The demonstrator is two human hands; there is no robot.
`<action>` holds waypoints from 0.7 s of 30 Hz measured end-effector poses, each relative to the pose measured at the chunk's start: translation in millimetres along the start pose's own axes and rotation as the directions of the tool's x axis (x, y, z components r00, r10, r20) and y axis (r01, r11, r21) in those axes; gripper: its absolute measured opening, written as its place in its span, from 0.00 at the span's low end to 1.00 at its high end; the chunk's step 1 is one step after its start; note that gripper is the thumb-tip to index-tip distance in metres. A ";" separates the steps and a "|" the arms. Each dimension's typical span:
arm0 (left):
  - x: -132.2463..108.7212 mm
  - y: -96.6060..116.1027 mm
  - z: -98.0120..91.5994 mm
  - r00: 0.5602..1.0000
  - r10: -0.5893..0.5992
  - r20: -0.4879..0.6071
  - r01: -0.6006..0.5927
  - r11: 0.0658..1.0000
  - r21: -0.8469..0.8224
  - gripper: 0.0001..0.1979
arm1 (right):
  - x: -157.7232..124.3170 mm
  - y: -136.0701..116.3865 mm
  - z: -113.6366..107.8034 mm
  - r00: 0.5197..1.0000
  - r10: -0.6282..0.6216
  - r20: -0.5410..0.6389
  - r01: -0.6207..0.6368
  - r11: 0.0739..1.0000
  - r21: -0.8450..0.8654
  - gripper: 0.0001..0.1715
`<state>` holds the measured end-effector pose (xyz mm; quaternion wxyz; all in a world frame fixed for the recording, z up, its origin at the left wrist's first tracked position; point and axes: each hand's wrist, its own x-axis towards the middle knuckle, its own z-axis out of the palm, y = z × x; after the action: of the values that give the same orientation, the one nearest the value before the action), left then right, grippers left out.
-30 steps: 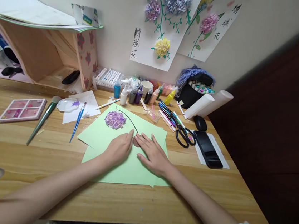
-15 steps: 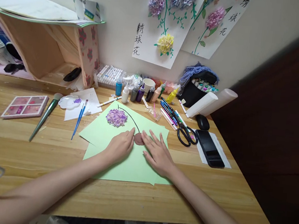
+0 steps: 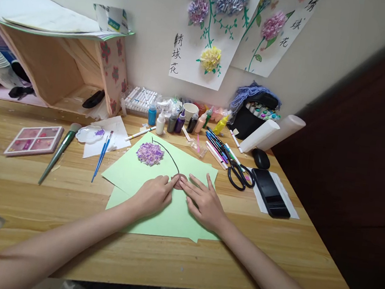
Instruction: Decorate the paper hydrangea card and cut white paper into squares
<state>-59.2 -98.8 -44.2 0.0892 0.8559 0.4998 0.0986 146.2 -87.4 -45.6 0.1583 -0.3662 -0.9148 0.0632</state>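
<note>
A flattened brown lump (image 3: 178,180), which looks like clay, lies on green paper (image 3: 155,224). My left hand (image 3: 153,196) presses its outstretched index fingertip on the lump's left side, its other fingers loosely bent on the paper. From the right, my right hand (image 3: 205,201) lies with spread fingers, its fingertips touching the lump's right part; the fingers cover some of it. A dark curved line (image 3: 168,153) runs on the paper from the lump up to the left. Beside that line sits a purple, crumpled flower head (image 3: 150,153).
Paint bottles (image 3: 180,121) stand behind the paper. To the right lie pens (image 3: 216,145), black-handled scissors (image 3: 239,173) and a phone (image 3: 271,193). Blue brushes (image 3: 101,157), a green-handled brush (image 3: 60,152) and a pink palette (image 3: 35,140) are at left. Flower pictures (image 3: 205,30) hang on the wall.
My left index finger has moved from the lump's left edge onto its top. My right fingers stay on its right side. The camera view has shifted slightly.
</note>
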 end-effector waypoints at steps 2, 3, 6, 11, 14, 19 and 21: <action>-1.0 -1.2 2.2 1.000 -0.002 -0.025 0.001 1.000 -0.025 0.24 | -0.2 -0.3 -1.5 1.000 0.018 0.003 -0.018 1.000 -0.006 0.31; -1.3 -1.8 3.6 0.999 -0.011 -0.037 0.010 0.999 -0.034 0.24 | -0.2 -0.4 -2.2 1.000 0.026 0.003 -0.026 1.000 -0.008 0.31; -1.8 -3.1 8.3 0.997 -0.047 -0.057 0.047 0.999 -0.017 0.24 | 0.4 -0.9 -3.6 0.999 0.033 0.014 -0.032 0.999 -0.013 0.31; -4.3 0.4 11.3 0.992 -0.092 -0.092 0.096 0.995 0.041 0.22 | 2.9 1.7 0.8 0.992 0.043 0.117 -0.042 0.999 -0.009 0.36; -6.5 4.8 9.3 0.984 -0.160 -0.083 0.164 0.986 0.039 0.22 | 6.6 7.2 7.7 0.985 0.085 0.153 -0.088 0.996 0.013 0.39; -6.9 6.6 7.4 0.983 -0.175 -0.048 0.176 0.984 0.013 0.21 | 18.7 18.8 12.8 0.980 0.045 0.196 -0.054 0.998 0.042 0.43; -7.0 6.0 8.3 0.986 -0.164 -0.042 0.165 0.986 0.009 0.21 | 22.3 22.3 10.7 0.980 0.009 0.199 -0.021 0.998 0.062 0.45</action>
<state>-55.4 -108.2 -51.3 0.0816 0.8100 0.5711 0.1052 141.9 -55.9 -55.4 0.0775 -0.3598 -0.9207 0.1296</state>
